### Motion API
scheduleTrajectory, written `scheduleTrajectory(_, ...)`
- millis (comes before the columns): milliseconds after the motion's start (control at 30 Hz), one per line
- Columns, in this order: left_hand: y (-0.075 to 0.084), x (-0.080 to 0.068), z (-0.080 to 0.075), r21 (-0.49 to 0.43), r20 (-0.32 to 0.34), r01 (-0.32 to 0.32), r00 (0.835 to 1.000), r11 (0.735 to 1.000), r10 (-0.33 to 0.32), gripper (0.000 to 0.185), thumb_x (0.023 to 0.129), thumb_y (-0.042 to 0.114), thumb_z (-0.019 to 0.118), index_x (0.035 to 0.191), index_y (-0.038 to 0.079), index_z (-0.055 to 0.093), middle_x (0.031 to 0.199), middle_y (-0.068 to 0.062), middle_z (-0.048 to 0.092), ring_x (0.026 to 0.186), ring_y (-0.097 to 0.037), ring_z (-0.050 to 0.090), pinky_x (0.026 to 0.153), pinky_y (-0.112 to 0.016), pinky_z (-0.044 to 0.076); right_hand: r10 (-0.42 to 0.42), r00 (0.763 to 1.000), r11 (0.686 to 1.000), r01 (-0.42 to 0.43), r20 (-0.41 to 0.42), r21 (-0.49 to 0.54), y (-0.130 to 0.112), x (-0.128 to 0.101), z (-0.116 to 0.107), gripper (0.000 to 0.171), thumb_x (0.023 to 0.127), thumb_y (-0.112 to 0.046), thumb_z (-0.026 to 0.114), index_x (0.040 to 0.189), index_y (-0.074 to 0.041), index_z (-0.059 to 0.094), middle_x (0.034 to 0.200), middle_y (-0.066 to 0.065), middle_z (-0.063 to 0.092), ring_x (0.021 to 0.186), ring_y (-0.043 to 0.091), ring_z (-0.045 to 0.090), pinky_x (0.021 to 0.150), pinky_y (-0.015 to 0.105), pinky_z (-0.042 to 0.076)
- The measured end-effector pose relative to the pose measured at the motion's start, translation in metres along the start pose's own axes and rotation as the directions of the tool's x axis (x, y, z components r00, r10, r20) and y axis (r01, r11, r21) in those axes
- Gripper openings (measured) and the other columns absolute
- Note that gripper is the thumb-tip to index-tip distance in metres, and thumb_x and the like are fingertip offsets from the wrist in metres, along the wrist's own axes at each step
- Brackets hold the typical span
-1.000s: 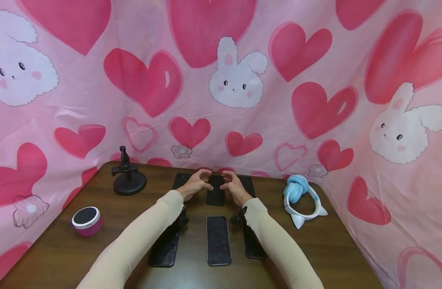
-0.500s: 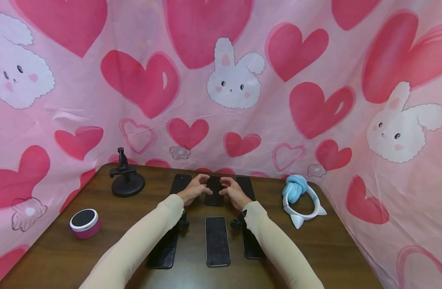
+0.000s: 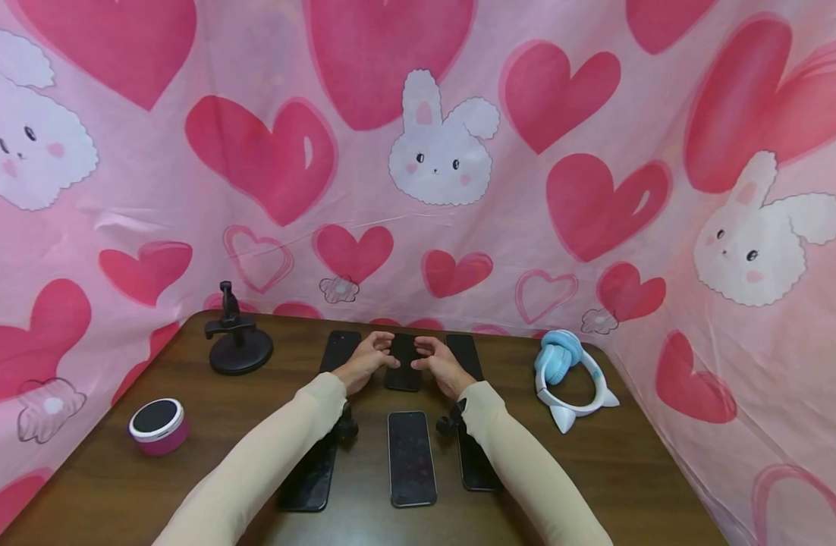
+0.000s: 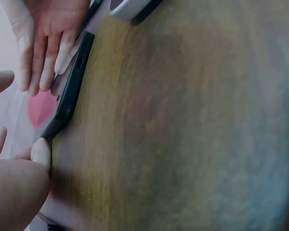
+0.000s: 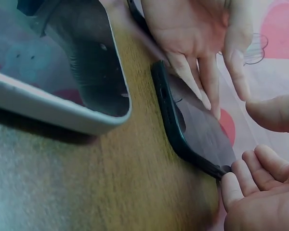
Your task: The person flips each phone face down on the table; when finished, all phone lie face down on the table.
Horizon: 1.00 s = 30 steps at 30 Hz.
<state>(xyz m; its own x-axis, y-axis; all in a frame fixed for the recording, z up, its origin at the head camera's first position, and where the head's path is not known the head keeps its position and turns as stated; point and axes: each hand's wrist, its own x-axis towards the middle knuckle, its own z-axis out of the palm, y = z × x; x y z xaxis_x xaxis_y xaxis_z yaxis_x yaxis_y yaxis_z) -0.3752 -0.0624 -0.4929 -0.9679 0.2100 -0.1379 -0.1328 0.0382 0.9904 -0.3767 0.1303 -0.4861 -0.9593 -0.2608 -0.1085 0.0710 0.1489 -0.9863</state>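
Several black phones lie in two rows on a brown table [image 3: 595, 470]. Both hands are at the back middle phone [image 3: 402, 368]. My left hand [image 3: 372, 356] touches its left side and my right hand [image 3: 433, 356] its right side. In the left wrist view a fingertip of the left hand [image 4: 24, 178] sits at a corner of the phone [image 4: 70, 94], while the right hand [image 4: 43, 43] lays straight fingers on it. In the right wrist view the right hand [image 5: 260, 192] touches the phone's [image 5: 192, 125] far corner and the left hand [image 5: 197, 48] rests on its screen.
A black phone stand [image 3: 237, 345] is at the back left, a pink round speaker [image 3: 157, 425] at the left, and blue-white cat-ear headphones [image 3: 568, 371] at the right. Other phones lie at back left [image 3: 339, 347], back right [image 3: 464, 350] and in front [image 3: 411, 459]. Pink heart cloth surrounds the table.
The hands have come down from fingertips nearly meeting above the back middle phone to touching its sides. The view has shifted slightly.
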Motion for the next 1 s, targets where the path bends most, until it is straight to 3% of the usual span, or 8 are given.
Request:
scheduleTrajectory(233, 0.001, -0.002, 0.0, -0.051, 0.001, -0.017, 1.0, 0.999, 0.017, 0.076, 0.081, -0.001, 0.07, 0.15, 0.006, 0.04, 0.16, -0.022, 0.035, 0.147, -0.043, 0.035, 0.122, -0.06, 0.027, -0.004, 1.0, 1.0, 0.004, 0.022, -0.004, 0.001, 0.001, 0.002, 0.065, 0.09, 0.003, 0.065, 0.149, 0.005, 0.037, 0.156, 0.027, 0.039, 0.147, 0.042, 0.036, 0.123, 0.057, 0.029)
scheduleTrajectory(433, 0.003, -0.005, 0.0, -0.18, 0.015, -0.033, 0.999, 0.983, 0.036, 0.071, 0.086, -0.006, 0.062, 0.151, 0.001, 0.033, 0.161, -0.024, 0.032, 0.147, -0.042, 0.035, 0.122, -0.06, 0.028, 0.005, 0.999, 1.0, -0.004, 0.045, -0.003, 0.004, 0.002, 0.006, 0.065, 0.094, -0.006, 0.064, 0.151, 0.003, 0.035, 0.158, 0.024, 0.038, 0.148, 0.041, 0.035, 0.124, 0.057, 0.025)
scheduleTrajectory(533, 0.006, -0.009, 0.002, -0.249, 0.019, -0.056, 0.998, 0.967, 0.063, 0.069, 0.089, -0.006, 0.06, 0.152, -0.001, 0.031, 0.161, -0.023, 0.032, 0.147, -0.041, 0.036, 0.121, -0.056, 0.032, -0.007, 0.998, 0.999, 0.005, 0.062, 0.044, 0.001, 0.001, 0.008, 0.063, 0.098, -0.012, 0.056, 0.153, 0.004, 0.03, 0.16, 0.025, 0.034, 0.149, 0.041, 0.033, 0.125, 0.057, 0.023)
scheduleTrajectory(700, 0.011, -0.013, 0.007, -0.266, 0.015, -0.088, 0.995, 0.96, 0.096, 0.065, 0.09, -0.002, 0.062, 0.15, 0.0, 0.034, 0.158, -0.021, 0.038, 0.141, -0.037, 0.045, 0.113, -0.044, 0.044, -0.047, 0.996, 0.987, 0.034, 0.079, 0.158, -0.01, -0.003, 0.014, 0.063, 0.102, -0.014, 0.048, 0.156, 0.005, 0.021, 0.164, 0.026, 0.024, 0.151, 0.041, 0.03, 0.126, 0.055, 0.024)
scheduleTrajectory(1000, 0.017, -0.01, 0.014, -0.314, 0.011, -0.115, 0.992, 0.943, 0.124, 0.055, 0.093, -0.004, 0.059, 0.145, -0.002, 0.04, 0.15, -0.024, 0.048, 0.128, -0.03, 0.056, 0.097, -0.024, 0.054, -0.097, 0.992, 0.971, 0.076, 0.083, 0.228, -0.02, -0.014, 0.014, 0.063, 0.103, -0.009, 0.042, 0.158, 0.005, 0.015, 0.166, 0.026, 0.017, 0.155, 0.043, 0.018, 0.128, 0.058, 0.014)
